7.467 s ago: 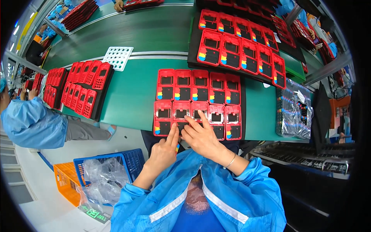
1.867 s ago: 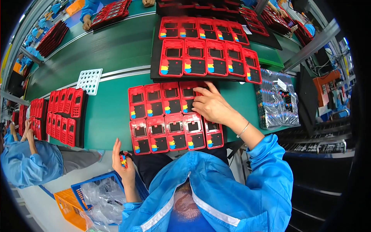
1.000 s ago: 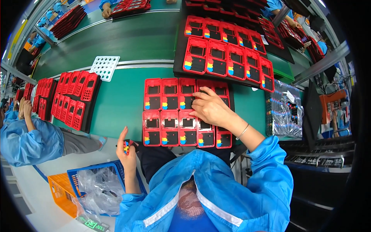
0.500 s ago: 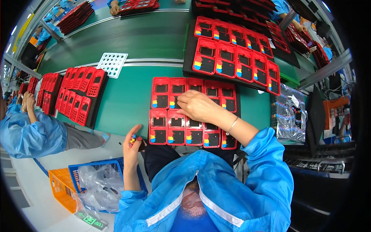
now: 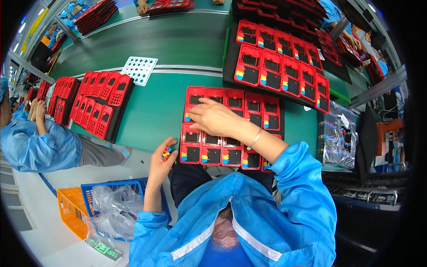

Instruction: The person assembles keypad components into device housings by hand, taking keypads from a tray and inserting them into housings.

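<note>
On the green bench before me lies a black tray of red phone housings (image 5: pixel 191 139) in two rows, with blue and yellow key pieces in their lower parts. My right hand (image 5: pixel 215 119) reaches over the upper row at its left end, fingers bent down together on a housing. Whatever those fingertips hold is hidden beneath them. Beside the tray's lower left corner, my left hand (image 5: pixel 161 163) is closed around a few small coloured key pieces (image 5: pixel 167 154), red, yellow and blue.
A raised black tray of similar housings (image 5: pixel 270 71) stands at the back right. At left are more trays of red housings (image 5: pixel 94 117). A white perforated sheet (image 5: pixel 139 70) lies behind. Bagged coloured parts (image 5: pixel 336 138) sit at right. A blue crate (image 5: pixel 86 200) is on the floor; another person (image 5: pixel 42 144) works at left.
My right hand has shifted left along the upper row, from the second and third housings toward the first. My left hand keeps hold of the key pieces. The whole view has swung slightly.
</note>
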The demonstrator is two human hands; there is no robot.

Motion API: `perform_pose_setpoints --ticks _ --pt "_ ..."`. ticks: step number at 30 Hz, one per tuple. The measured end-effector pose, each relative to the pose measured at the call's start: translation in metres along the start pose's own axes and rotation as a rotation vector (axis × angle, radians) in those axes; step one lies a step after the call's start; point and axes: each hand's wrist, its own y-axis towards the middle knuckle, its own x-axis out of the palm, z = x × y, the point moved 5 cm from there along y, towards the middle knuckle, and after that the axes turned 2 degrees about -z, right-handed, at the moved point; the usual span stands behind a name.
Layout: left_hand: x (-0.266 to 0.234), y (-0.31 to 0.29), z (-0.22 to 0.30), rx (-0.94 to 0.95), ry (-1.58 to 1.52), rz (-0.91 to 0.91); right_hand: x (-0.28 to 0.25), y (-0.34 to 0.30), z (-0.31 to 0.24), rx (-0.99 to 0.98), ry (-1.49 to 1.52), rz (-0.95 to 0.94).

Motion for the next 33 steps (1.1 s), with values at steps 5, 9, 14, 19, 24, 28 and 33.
perform_pose_setpoints --ticks 5,9,14,19,24,28,33 --pt "-0.005 0.001 0.031 0.493 0.664 0.167 -0.047 -0.077 0.028 0.28 0.046 0.341" --pt "0.018 0.018 0.074 0.608 0.769 0.075 -0.037 -0.105 0.023 0.292 -0.053 0.297" --pt "0.072 0.048 0.095 0.717 1.141 -0.158 -0.021 -0.084 0.001 0.163 -0.172 0.273" --pt "0.106 0.077 0.089 0.847 1.23 -0.226 -0.017 -0.076 -0.003 0.194 -0.223 0.252" --pt "0.111 0.083 0.086 0.909 1.287 -0.25 -0.014 -0.075 -0.008 0.185 -0.349 0.252" --pt "0.117 0.081 0.086 0.909 1.424 -0.229 -0.005 -0.069 -0.008 0.139 -0.369 0.096" --pt "0.12 0.077 0.088 0.919 1.55 -0.223 -0.011 -0.068 -0.01 0.081 -0.448 0.052"
